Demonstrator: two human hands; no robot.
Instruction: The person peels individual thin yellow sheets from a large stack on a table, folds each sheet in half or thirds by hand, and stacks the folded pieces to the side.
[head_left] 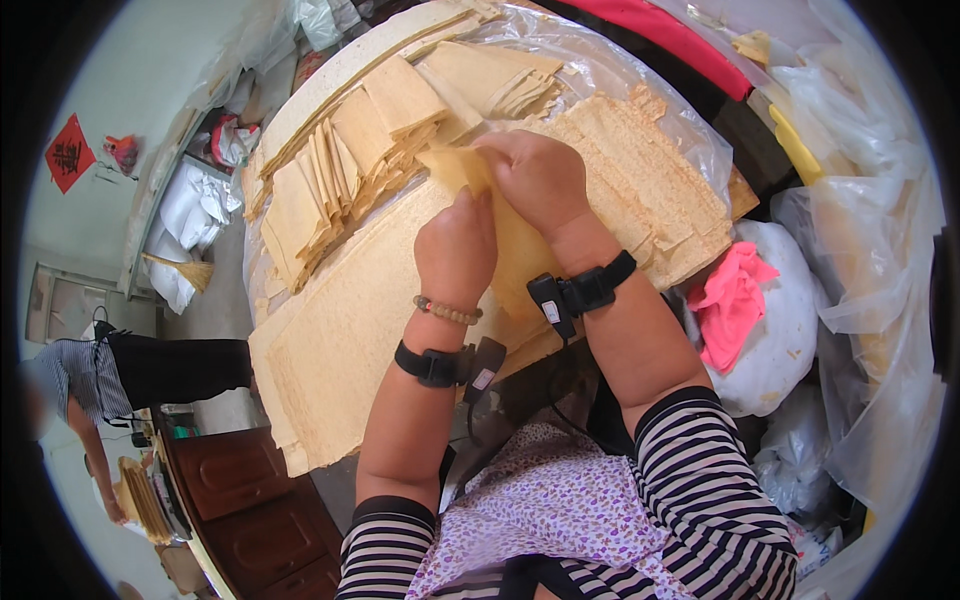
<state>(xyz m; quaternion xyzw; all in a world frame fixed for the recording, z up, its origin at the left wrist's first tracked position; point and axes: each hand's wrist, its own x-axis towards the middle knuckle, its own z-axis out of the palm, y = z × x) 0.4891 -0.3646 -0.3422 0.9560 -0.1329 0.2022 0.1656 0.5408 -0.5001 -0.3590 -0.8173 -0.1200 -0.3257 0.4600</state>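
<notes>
Between my two hands hangs a thin, yellowish, translucent sheet [512, 245], which looks like tofu skin. My left hand [460, 245] pinches its left part, and my right hand [535, 175] grips its upper edge close by. The sheet drapes down between my wrists. Under my hands lies a broad stack of pale tan sheets [350, 330], reaching toward the lower left. A second stack [640, 190] with rough, ragged edges lies to the right. Beyond my left hand stand folded bundles of sheets [385, 110], some propped on their sides [315, 190].
Clear plastic film [620, 65] covers the table under the stacks. At right sits a white sack [775, 350] with a pink cloth [735, 300] on it, beside hanging plastic sheeting [865, 200]. Another person [130, 375] in stripes stands at far left near a brown cabinet [250, 480].
</notes>
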